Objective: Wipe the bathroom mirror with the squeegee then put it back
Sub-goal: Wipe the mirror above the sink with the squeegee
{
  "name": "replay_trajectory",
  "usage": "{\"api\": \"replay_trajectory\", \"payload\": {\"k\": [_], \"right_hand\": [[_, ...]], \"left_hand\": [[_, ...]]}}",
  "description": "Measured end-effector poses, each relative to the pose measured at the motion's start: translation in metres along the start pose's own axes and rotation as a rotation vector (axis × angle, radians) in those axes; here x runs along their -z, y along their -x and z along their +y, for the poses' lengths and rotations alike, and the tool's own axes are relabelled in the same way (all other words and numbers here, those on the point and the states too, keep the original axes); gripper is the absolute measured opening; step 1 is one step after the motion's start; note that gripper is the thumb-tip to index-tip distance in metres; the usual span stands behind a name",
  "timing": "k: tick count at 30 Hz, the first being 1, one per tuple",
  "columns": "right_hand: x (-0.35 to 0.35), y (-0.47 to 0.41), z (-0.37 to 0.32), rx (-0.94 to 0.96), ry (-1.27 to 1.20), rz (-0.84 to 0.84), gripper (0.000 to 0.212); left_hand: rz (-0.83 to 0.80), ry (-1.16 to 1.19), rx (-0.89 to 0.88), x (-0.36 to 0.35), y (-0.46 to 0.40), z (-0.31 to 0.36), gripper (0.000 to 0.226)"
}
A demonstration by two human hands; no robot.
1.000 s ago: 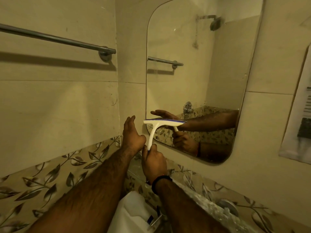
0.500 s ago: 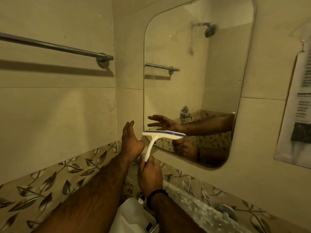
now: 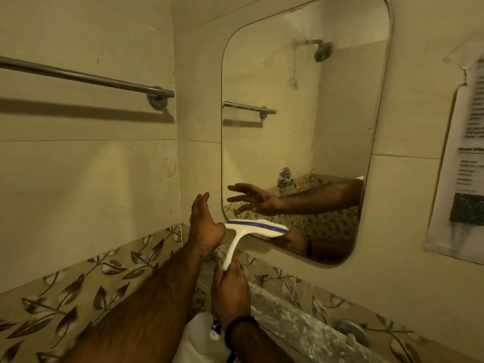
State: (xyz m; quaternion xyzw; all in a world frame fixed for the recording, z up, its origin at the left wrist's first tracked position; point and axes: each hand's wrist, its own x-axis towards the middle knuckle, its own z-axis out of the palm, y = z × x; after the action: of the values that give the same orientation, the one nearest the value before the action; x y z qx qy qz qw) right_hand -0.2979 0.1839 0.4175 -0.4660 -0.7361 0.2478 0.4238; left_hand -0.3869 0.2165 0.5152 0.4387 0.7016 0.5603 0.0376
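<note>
**Squeegee at the mirror's lower left corner**

The right hand (image 3: 230, 294), low centre of frame, curled around the handle of the white plastic squeegee with its blue blade strip (image 3: 255, 228). The blade lay against the rounded rectangular wall mirror (image 3: 301, 127) at its lower left edge. The left hand (image 3: 203, 221), fingers straight and holding nothing, sat just left of the blade.

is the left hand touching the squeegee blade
Cannot tell. In the head view the left hand overlaps the left end of the squeegee, hiding any contact; its fingers are straight, not gripping.
</note>
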Motion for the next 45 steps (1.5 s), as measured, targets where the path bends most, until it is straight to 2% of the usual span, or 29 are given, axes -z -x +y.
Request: {"api": "replay_trajectory", "payload": {"k": [23, 26, 30, 38, 45], "right_hand": [[0.001, 0.022, 0.012, -0.118, -0.016, -0.118, 0.036], [0.004, 0.024, 0.011, -0.060, 0.013, -0.162, 0.035], [0.011, 0.018, 0.008, 0.116, 0.050, -0.153, 0.037], [0.044, -0.041, -0.014, 0.321, 0.080, 0.049, 0.027], [0.095, -0.106, -0.076, 0.467, 0.033, 0.184, 0.023]], "left_hand": [[-0.029, 0.039, -0.043, -0.004, -0.003, -0.007, 0.095], [-0.031, 0.038, -0.027, -0.008, -0.005, -0.006, 0.095], [-0.020, 0.026, -0.026, -0.010, -0.009, -0.004, 0.095], [0.193, 0.161, 0.008, -0.004, -0.027, 0.010, 0.071], [0.154, 0.181, 0.001, -0.008, -0.025, 0.006, 0.061]]}}
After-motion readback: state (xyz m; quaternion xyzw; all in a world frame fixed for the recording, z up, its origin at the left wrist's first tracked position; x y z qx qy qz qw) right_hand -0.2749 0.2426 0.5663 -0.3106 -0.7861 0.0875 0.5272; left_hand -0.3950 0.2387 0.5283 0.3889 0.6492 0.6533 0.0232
